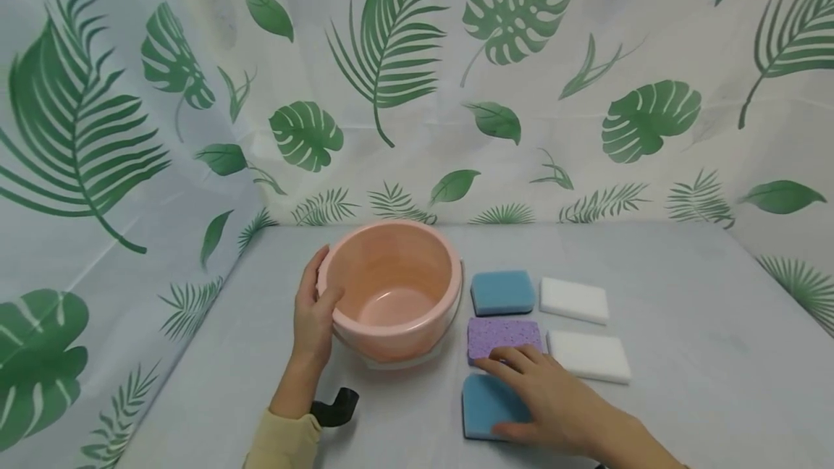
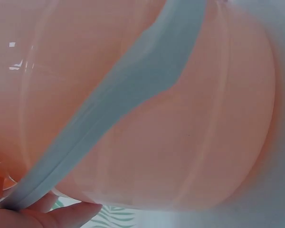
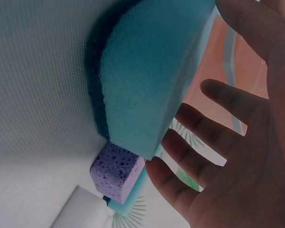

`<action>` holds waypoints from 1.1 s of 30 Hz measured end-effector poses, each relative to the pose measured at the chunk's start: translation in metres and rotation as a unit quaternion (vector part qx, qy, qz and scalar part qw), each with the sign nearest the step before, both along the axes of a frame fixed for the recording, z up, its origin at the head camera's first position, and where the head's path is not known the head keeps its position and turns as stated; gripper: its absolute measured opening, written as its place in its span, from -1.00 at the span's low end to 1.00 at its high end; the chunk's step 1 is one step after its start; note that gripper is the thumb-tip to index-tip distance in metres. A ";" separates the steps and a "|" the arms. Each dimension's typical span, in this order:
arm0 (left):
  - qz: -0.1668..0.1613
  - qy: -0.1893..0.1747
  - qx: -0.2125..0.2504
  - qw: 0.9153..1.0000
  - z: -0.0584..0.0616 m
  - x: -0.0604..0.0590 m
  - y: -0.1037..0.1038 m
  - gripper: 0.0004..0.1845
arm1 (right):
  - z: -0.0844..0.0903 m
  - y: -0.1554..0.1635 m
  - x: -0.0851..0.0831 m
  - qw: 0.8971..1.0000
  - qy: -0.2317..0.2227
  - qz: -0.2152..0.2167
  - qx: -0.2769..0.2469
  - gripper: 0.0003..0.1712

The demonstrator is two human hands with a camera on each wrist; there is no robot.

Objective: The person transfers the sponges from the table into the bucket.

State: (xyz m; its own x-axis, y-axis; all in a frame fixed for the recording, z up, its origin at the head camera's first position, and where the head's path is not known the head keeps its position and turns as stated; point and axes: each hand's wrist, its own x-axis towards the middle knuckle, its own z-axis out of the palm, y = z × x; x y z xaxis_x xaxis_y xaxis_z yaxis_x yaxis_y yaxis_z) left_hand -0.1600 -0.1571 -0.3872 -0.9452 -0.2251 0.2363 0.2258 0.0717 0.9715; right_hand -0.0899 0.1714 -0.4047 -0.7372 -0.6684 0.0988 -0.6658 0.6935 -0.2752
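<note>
Leftmost, the person's left hand (image 1: 314,317) curls its grip around the nine o'clock rim of the round pink plastic bucket (image 1: 392,295), thumb inside and fingers outside; the left wrist view shows the bucket's wall (image 2: 190,142) and its pale handle (image 2: 133,90) pressed close.

At three o'clock of the bucket, on the grey table (image 1: 684,295), lie two rows of sponges running from twelve to six o'clock. The nearer row holds a blue rectangular sponge (image 1: 502,292), a purple porous sponge (image 1: 503,336) and a second blue foam sponge (image 1: 485,406).

The right hand (image 1: 547,400) lies flat over that last one, its grip spread and pinching nothing, fingertips (image 1: 489,363) pointing to eleven o'clock onto the purple sponge's near edge. Its long side runs toward twelve o'clock.

Two white foam blocks (image 1: 573,300) lie further right.
</note>
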 end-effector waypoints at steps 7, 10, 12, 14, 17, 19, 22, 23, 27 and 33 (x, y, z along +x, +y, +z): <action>0.010 -0.003 0.002 1.000 -0.003 -0.001 0.001 -0.28 | -0.002 -0.001 0.007 0.999 -0.029 -0.013 0.017 -0.09; 0.013 0.000 0.000 1.000 -0.004 -0.002 0.000 -0.29 | -0.003 -0.001 0.010 0.998 -0.052 -0.018 0.026 -0.06; 0.017 0.000 -0.004 1.000 -0.004 -0.002 0.000 -0.29 | -0.004 0.000 0.011 0.998 -0.052 -0.018 0.026 -0.05; 0.020 0.002 -0.007 1.000 -0.004 -0.002 0.000 -0.29 | -0.005 0.000 0.010 0.998 -0.061 -0.022 0.026 -0.03; 0.024 0.008 -0.008 1.000 -0.004 -0.003 0.001 -0.28 | -0.007 0.001 0.010 0.996 -0.080 -0.031 0.027 0.00; 0.026 0.014 -0.005 1.000 -0.004 -0.003 0.002 -0.28 | -0.008 0.002 0.010 0.995 -0.087 -0.034 0.029 0.00; 0.030 0.023 -0.002 0.999 -0.005 -0.003 0.003 -0.28 | -0.011 0.004 0.010 0.997 -0.064 -0.026 0.027 0.00; 0.031 0.024 -0.003 0.999 -0.005 -0.003 0.003 -0.28 | -0.012 0.005 0.011 0.998 -0.049 -0.021 0.023 -0.01; 0.036 0.026 -0.010 0.999 -0.005 -0.003 0.004 -0.28 | -0.015 0.006 0.011 1.000 -0.021 -0.011 0.018 -0.01; 0.043 0.034 -0.023 0.998 -0.006 -0.004 0.004 -0.29 | -0.015 0.006 0.011 0.999 -0.027 -0.015 0.017 -0.01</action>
